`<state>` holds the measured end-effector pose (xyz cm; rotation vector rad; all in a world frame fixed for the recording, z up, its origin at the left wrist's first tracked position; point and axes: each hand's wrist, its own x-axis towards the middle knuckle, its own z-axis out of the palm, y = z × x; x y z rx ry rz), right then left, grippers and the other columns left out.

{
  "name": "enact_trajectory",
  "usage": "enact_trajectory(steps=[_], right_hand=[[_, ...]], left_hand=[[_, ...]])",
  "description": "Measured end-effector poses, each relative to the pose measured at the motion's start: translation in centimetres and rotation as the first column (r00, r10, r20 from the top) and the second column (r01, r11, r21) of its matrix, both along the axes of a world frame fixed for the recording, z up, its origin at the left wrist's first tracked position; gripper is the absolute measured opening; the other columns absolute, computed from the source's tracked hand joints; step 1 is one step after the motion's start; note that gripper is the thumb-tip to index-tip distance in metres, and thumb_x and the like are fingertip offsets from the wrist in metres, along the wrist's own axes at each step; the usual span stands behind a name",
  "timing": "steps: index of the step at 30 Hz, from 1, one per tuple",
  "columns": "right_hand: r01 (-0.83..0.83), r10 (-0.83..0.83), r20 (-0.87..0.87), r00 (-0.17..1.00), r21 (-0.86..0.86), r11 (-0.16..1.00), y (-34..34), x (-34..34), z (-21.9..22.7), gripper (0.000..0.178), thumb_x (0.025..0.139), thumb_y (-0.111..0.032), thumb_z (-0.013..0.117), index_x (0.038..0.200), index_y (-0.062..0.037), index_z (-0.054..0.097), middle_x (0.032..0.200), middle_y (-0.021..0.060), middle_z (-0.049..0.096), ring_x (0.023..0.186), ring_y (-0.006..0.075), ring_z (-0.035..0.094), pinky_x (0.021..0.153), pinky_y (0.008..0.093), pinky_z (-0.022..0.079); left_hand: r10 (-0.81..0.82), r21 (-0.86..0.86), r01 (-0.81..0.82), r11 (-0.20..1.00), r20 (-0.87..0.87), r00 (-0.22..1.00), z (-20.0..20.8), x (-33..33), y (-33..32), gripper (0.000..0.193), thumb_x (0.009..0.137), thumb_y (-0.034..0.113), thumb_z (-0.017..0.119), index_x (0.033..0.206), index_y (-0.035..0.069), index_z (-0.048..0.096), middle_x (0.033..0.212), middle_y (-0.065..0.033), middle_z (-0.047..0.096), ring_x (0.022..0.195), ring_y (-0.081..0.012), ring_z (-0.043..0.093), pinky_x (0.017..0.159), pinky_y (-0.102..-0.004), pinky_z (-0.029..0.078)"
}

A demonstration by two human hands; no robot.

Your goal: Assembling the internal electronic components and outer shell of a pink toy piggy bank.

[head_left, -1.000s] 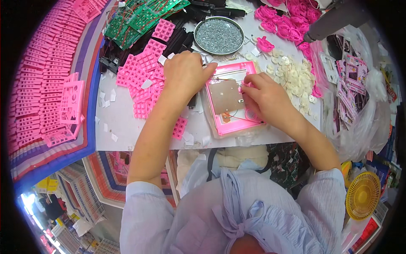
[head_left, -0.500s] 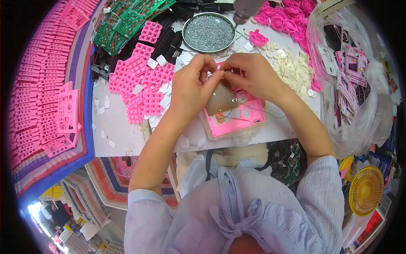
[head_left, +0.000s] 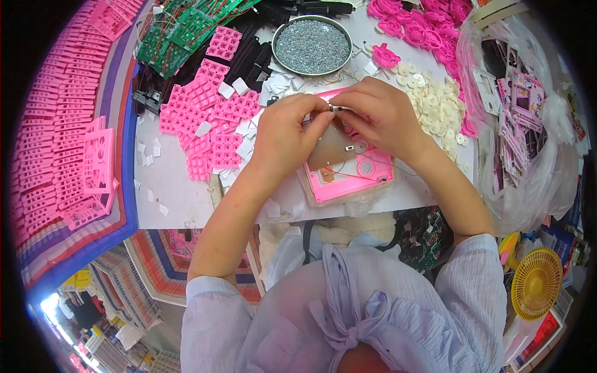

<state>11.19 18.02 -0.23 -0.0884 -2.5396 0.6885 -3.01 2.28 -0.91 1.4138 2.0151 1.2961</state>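
Observation:
My left hand [head_left: 287, 133] and my right hand [head_left: 380, 117] meet over the worktable, each pinched at the fingertips. Between them is a small dark part with a shiny metal bit [head_left: 334, 108], too small to name; both hands hold it. Right below lies a pink plastic cassette-shaped case [head_left: 349, 186] with round hubs. A brownish-grey flat plate [head_left: 329, 151] rests over part of the case, under my hands. Thin wires [head_left: 339, 169] run across the case's near side. My fingers hide the case's far part.
A round tin of small metal screws [head_left: 312, 46] stands behind my hands. Pink button pads [head_left: 214, 115] and green circuit boards [head_left: 186, 37] lie left; white discs [head_left: 435, 105] and pink parts [head_left: 423, 28] lie right. Pink cases [head_left: 56, 137] fill the far-left tray. A plastic bag [head_left: 541, 168] holds printed pieces.
The view has shifted slightly. My fingertips have moved a little nearer to me and right, and the small dark part between them now shows.

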Motion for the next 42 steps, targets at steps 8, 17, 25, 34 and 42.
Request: enact_trajectory(steps=[8, 17, 25, 34, 42], right_hand=[[0.024, -0.012, 0.065, 0.998, -0.182, 0.983, -1.2, 2.3, 1.0, 0.031, 0.080, -0.011, 0.073, 0.112, -0.0063, 0.072, 0.106, 0.0119, 0.069, 0.097, 0.0308, 0.064, 0.083, 0.0401, 0.054], [0.019, -0.020, 0.064, 0.998, 0.015, 1.000, 2.0, 1.9, 0.9, 0.041, 0.079, -0.007, 0.069, 0.120, -0.0093, 0.069, 0.109, 0.0118, 0.066, 0.105, 0.0317, 0.058, 0.088, 0.0419, 0.052], [0.394, -0.394, 0.096, 0.914, 0.015, 0.919, 12.9, 0.7, -3.0, 0.032, 0.087, -0.017, 0.062, 0.116, -0.0042, 0.069, 0.107, 0.0171, 0.071, 0.097, 0.0341, 0.066, 0.086, 0.0440, 0.052], [0.256, -0.257, 0.000, 0.966, 0.080, 0.963, 18.0, -7.4, -5.0, 0.034, 0.088, -0.013, 0.064, 0.122, -0.0072, 0.067, 0.111, 0.0134, 0.071, 0.097, 0.0306, 0.067, 0.091, 0.0384, 0.053], [0.175, -0.239, 0.183, 0.954, 0.311, 0.934, 16.9, -12.3, -4.1, 0.040, 0.088, -0.016, 0.072, 0.127, -0.0094, 0.065, 0.106, 0.0098, 0.073, 0.088, 0.0311, 0.069, 0.083, 0.0370, 0.055]], left_hand=[[0.025, 0.211, 0.046, 0.976, -0.321, 0.947, -1.5, 0.1, -0.3, 0.011, 0.080, 0.010, 0.076, 0.087, 0.008, 0.069, 0.083, -0.0054, 0.067, 0.080, -0.0255, 0.065, 0.075, -0.0384, 0.046], [-0.091, 0.158, 0.185, 0.970, -0.471, 0.878, -0.3, 0.3, -1.0, 0.015, 0.081, 0.008, 0.077, 0.094, 0.009, 0.071, 0.088, -0.0033, 0.070, 0.081, -0.0231, 0.065, 0.077, -0.0362, 0.044], [0.011, 0.085, 0.011, 0.996, -0.255, 0.967, -0.6, 0.7, -1.9, 0.010, 0.083, 0.012, 0.076, 0.091, 0.009, 0.072, 0.081, -0.0035, 0.069, 0.073, -0.0228, 0.063, 0.076, -0.0368, 0.044], [-0.075, 0.069, 0.109, 0.992, -0.378, 0.923, -1.1, 0.5, -2.3, 0.014, 0.083, 0.012, 0.078, 0.095, 0.011, 0.071, 0.086, -0.0027, 0.071, 0.078, -0.0230, 0.063, 0.078, -0.0372, 0.041], [-0.096, 0.064, 0.149, 0.987, -0.509, 0.855, -1.4, 0.7, -2.9, 0.019, 0.080, 0.013, 0.079, 0.097, 0.014, 0.069, 0.094, 0.0000, 0.068, 0.084, -0.0198, 0.062, 0.083, -0.0389, 0.039]])
